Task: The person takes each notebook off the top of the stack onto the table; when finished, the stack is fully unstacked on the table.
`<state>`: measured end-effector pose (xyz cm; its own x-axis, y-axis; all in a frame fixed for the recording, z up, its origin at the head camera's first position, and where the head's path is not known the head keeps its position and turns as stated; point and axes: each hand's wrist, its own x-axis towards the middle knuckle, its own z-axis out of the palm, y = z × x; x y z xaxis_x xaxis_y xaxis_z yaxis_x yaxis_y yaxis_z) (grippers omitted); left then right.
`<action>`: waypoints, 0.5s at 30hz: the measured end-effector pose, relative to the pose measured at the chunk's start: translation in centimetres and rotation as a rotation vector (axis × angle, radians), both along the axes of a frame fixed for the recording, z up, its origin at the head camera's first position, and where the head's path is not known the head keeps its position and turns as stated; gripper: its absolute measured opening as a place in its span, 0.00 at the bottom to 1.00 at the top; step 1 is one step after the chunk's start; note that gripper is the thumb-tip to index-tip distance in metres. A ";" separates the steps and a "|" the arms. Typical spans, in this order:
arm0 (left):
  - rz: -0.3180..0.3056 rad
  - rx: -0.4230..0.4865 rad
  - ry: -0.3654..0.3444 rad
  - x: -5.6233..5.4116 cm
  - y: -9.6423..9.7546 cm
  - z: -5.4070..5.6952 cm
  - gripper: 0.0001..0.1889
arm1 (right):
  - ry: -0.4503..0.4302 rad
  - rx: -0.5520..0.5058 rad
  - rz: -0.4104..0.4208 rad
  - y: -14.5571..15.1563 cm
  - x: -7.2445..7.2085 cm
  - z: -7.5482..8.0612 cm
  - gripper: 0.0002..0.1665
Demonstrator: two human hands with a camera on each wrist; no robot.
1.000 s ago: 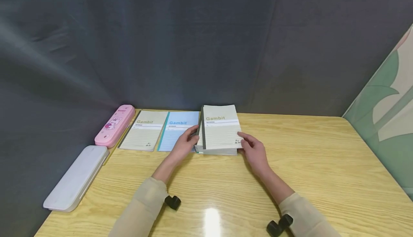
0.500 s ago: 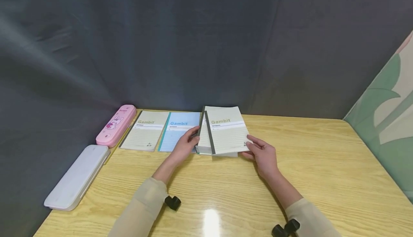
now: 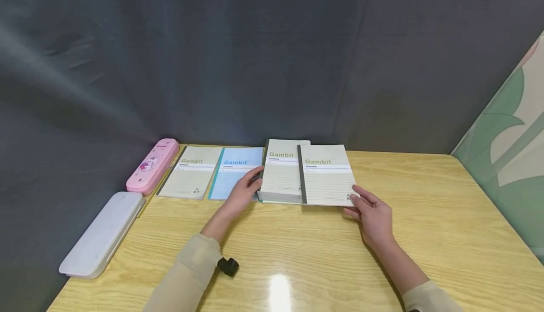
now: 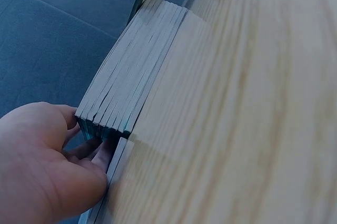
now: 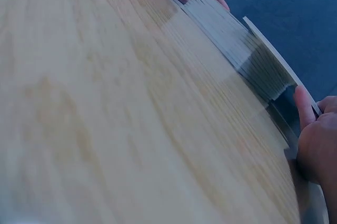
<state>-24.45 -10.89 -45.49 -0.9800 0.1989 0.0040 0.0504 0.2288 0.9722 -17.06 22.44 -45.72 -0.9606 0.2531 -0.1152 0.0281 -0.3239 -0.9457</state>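
Our right hand (image 3: pixel 377 218) pinches the notebook (image 3: pixel 327 182), likely light and bendy, sensibly by its near corner; our relaxed left hand (image 3: pixel 242 195) touches the stack (image 3: pixel 278 172) by the desk's (image 3: pixel 425 203) far edge.

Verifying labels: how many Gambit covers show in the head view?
4: beige notebook at left, blue notebook beside it, top notebook on the stack, held notebook in the right hand. Lower covers are hidden.

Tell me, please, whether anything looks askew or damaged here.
Nothing looks spilled or damaged. What stands out is the cream notebook pinched by the right grip: it juts past the right side of the notebook stack, out of line with it.
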 end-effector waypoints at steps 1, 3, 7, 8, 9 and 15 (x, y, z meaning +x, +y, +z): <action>-0.001 0.003 -0.003 0.0 0.0 0.0 0.25 | 0.003 -0.004 -0.005 0.2 0.1 0.0 0.27; -0.004 0.014 -0.009 0.0 -0.1 -0.1 0.25 | 0.004 -0.015 -0.016 0.5 0.3 0.0 0.28; -0.013 0.033 -0.006 0.0 -0.1 -0.2 0.25 | 0.005 -0.024 -0.046 1.0 0.6 0.1 0.28; -0.013 0.033 -0.003 0.0 -0.1 -0.2 0.25 | 0.002 -0.028 -0.050 1.1 0.6 0.1 0.28; -0.013 0.032 -0.001 0.0 -0.1 -0.2 0.25 | 0.001 -0.030 -0.052 1.2 0.6 0.1 0.28; 0.000 0.009 -0.007 0.0 -0.2 -0.1 0.24 | 0.000 -0.014 -0.047 1.9 0.5 0.0 0.29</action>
<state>-24.49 -11.06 -45.61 -0.9801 0.1987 -0.0015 0.0431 0.2203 0.9745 -16.58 24.35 -45.70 -0.9476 0.2966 -0.1187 0.0120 -0.3381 -0.9410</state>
